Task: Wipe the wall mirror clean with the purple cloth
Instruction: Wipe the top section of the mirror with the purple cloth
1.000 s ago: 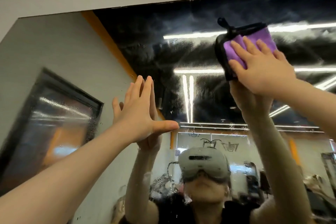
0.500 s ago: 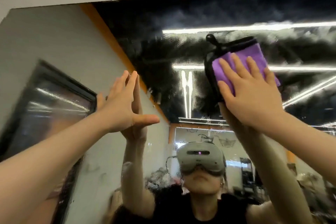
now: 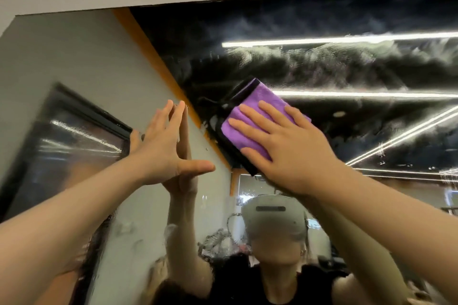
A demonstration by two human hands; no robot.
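The purple cloth [image 3: 257, 116], edged in black, is pressed flat against the wall mirror [image 3: 347, 69] by the right hand [image 3: 295, 148], whose straight, spread fingers [image 3: 250, 112] are laid across it; its upper corner and left edge are left uncovered. The left hand [image 3: 163, 143] is held flat and empty against the glass just beside it. Hazy smears are seen above.

The right hand [image 3: 290, 146] slid the purple cloth [image 3: 257, 116] down the mirror [image 3: 322, 69] and over to the left, away from the long light streaks near the top. The cloth ended up tilted and much closer to the left hand [image 3: 161, 148] than it was before.
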